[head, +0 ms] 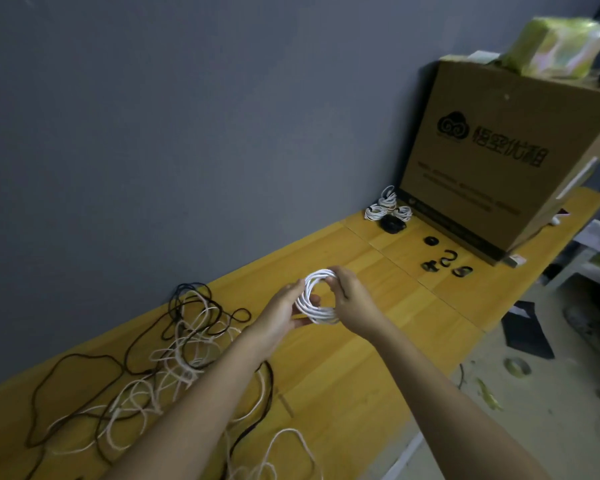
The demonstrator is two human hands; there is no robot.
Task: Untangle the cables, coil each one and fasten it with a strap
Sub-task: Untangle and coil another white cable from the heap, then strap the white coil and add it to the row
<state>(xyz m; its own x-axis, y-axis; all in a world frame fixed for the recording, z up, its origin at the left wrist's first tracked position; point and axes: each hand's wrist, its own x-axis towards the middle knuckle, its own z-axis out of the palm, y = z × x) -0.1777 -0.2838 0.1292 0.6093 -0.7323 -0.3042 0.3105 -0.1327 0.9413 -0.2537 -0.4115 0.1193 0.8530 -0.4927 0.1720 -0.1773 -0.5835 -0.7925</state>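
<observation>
Both hands — left hand point(284, 308), right hand point(352, 296) — hold a white coiled cable point(314, 299).

Two forearms enter from the bottom edge of the frame and run up toward its centre, both bare with no sleeve in view. The left hand point(284, 306) and right hand point(352, 297) carry no glove, ring, watch or band that can be seen.

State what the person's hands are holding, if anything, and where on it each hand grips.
A white cable coil: left hand grips its left rim, right hand its right rim.
</observation>
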